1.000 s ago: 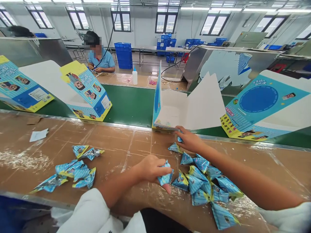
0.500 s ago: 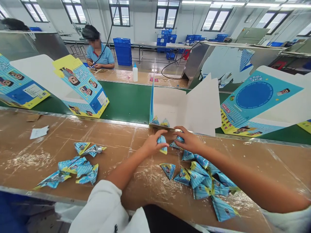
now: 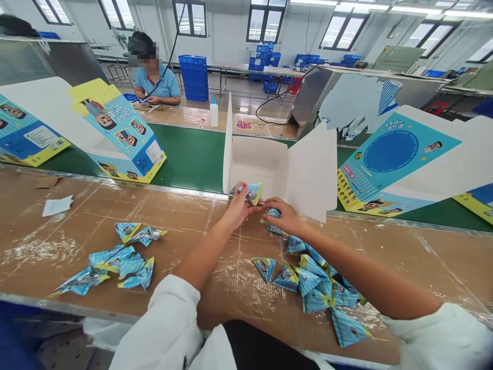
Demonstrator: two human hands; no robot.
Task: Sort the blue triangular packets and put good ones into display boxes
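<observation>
My left hand (image 3: 238,206) pinches a small blue-and-yellow triangular packet (image 3: 252,192) at the front opening of an open white carton (image 3: 269,169) that stands on the green conveyor belt (image 3: 192,156). Just right of it, my right hand (image 3: 284,217) is closed on another blue packet (image 3: 273,213) at the near edge of the belt. A pile of the same packets (image 3: 316,285) lies on the brown taped table under my right forearm. A second, smaller heap (image 3: 115,259) lies to the left.
Printed blue-and-yellow cartons (image 3: 119,134) (image 3: 389,164) lie tilted on the belt on both sides. A paper scrap (image 3: 57,205) rests at the table's left. Across the belt a person in a blue shirt (image 3: 154,82) works beside a white bottle (image 3: 213,112). Blue crates (image 3: 196,77) stand behind.
My left hand carried its packet from the table forward up to the carton's opening. The right hand shifted slightly left, still on a packet. The cartons on the belt have drifted leftward.
</observation>
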